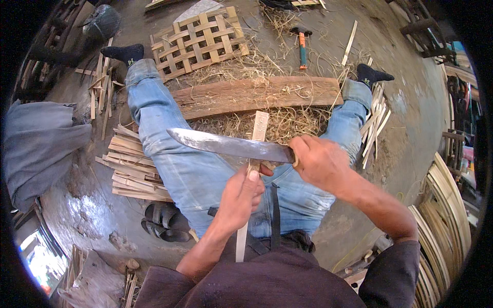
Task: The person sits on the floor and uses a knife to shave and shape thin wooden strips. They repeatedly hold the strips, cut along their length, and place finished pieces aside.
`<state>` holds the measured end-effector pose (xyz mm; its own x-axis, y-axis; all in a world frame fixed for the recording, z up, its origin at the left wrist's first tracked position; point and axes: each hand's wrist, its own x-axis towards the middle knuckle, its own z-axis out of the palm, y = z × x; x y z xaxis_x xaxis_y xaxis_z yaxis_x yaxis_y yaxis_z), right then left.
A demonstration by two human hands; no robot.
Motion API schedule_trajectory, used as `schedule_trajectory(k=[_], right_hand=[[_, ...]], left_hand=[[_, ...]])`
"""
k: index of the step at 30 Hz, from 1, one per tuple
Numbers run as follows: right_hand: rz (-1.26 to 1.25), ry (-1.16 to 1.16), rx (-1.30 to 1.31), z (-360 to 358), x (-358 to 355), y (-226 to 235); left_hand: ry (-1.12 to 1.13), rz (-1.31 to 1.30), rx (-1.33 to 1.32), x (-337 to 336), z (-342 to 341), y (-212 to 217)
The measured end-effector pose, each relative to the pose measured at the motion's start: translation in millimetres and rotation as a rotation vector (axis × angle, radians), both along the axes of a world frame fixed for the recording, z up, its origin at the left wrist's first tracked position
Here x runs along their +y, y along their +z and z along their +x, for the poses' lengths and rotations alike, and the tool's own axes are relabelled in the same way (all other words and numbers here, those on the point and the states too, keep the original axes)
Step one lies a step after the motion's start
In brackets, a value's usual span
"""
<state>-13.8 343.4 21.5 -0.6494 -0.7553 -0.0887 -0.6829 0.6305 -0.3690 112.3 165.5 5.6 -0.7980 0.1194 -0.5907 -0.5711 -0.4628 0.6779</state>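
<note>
In my right hand point(321, 164) is a large knife point(231, 146), its fingers wrapped round the handle. The long blade points left and crosses over a pale bamboo strip point(261, 126). My left hand point(241, 196) is closed on that strip just below the blade, thumb on top. The strip's upper end sticks out beyond the blade, and its lower end runs down toward my shirt. Whether the edge bites into the strip I cannot tell. Both hands are above my lap, between my spread legs in blue jeans point(172, 149).
A wooden plank point(257, 94) lies across between my feet amid curly shavings point(287, 123). Beyond it are a woven bamboo panel point(200, 43) and a hammer point(302, 50). Split strips point(134, 164) are piled left, more point(377, 120) right. Sandals point(165, 223) sit by my left thigh.
</note>
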Motion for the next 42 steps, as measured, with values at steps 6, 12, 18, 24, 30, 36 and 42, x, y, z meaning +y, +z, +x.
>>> schedule_trajectory(k=[6,12,18,24,30,36,42], right_hand=[[0.191,-0.09,0.044,-31,17,-3],[0.009,-0.411,0.221,-114,90,-10],[0.018,-0.045,-0.003,-8,18,16],[0.043,0.13,0.136,-4,16,4],[0.05,0.143,0.219,-29,25,-9],[0.13,-0.54,0.343,-122,97,-24],[-0.039,-0.292,0.049,-54,50,7]], left_hand=[[-0.013,-0.112,0.056,10,-3,-7],[0.077,0.002,0.003,-5,3,10],[0.1,-0.076,0.021,5,4,8],[0.064,-0.152,0.07,5,2,6],[0.105,-0.099,0.085,12,-9,0],[0.094,-0.094,0.045,3,6,6],[0.206,-0.125,0.085,1,7,1]])
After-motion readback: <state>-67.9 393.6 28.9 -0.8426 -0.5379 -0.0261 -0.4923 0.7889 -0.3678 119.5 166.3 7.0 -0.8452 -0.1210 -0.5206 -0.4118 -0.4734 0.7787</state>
